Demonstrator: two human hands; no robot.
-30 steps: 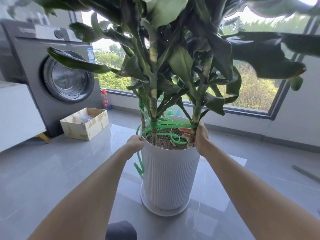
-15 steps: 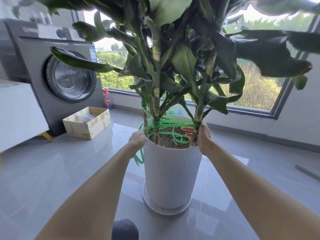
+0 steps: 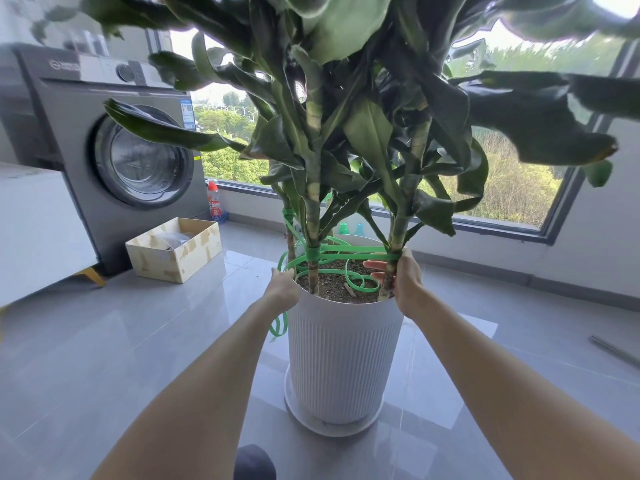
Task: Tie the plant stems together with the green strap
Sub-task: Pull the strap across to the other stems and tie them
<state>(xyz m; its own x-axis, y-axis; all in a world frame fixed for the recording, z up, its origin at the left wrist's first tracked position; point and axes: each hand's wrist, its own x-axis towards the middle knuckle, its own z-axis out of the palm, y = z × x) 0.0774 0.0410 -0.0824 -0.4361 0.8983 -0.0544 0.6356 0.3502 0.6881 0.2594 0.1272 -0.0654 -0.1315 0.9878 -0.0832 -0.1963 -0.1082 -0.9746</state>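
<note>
A tall white ribbed pot (image 3: 343, 358) stands on the floor and holds a plant with thick stems. The middle stem (image 3: 312, 237) and the right stem (image 3: 398, 233) are joined by a green strap (image 3: 349, 249) stretched between them, with loose loops lying on the soil. A third thin stem (image 3: 289, 237) at the back left also carries strap turns. My left hand (image 3: 284, 287) grips the strap at the pot's left rim; a strap end hangs down below it. My right hand (image 3: 401, 278) wraps around the base of the right stem where the strap goes round it.
A grey washing machine (image 3: 114, 154) stands at the left, with an open cardboard box (image 3: 173, 249) on the floor in front of it. A red-capped bottle (image 3: 215, 206) sits under the window (image 3: 485, 202). Large leaves spread overhead. A metal rod (image 3: 614, 349) lies at the far right.
Both hands stay at the pot rim. The view has shifted slightly left and closer; my left hand sits a little higher against the rim with the strap.
</note>
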